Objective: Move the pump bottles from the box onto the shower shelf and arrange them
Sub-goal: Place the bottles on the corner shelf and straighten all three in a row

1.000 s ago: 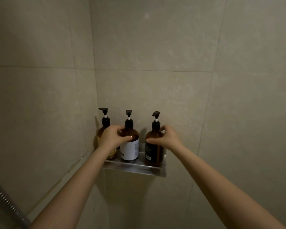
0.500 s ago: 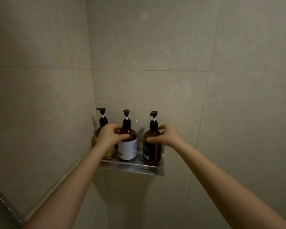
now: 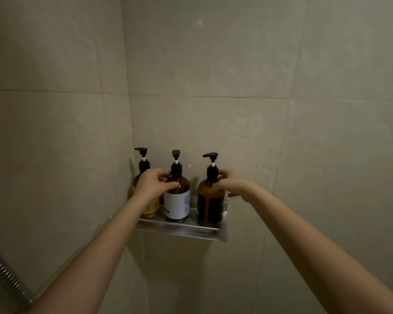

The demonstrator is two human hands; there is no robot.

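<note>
Both bare forearms reach up to the brushed-metal shower shelf (image 3: pixel 179 230), where three bottles stand upright in a row. The left hand (image 3: pixel 153 184) curls its fingers (image 3: pixel 168 185) round the shoulder of the white-labelled amber pump bottle (image 3: pixel 177 205) in the middle, and the right hand (image 3: pixel 230 183) grips the dark-labelled amber pump bottle (image 3: pixel 210 209) at its 3 o'clock. The yellow-labelled amber pump bottle (image 3: pixel 151 208) stands at 9 o'clock, partly hidden behind the left wrist.

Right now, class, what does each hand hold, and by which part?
The left hand grips the middle bottle at its shoulder, below the pump collar. The right hand grips the right bottle at its shoulder too.
</note>
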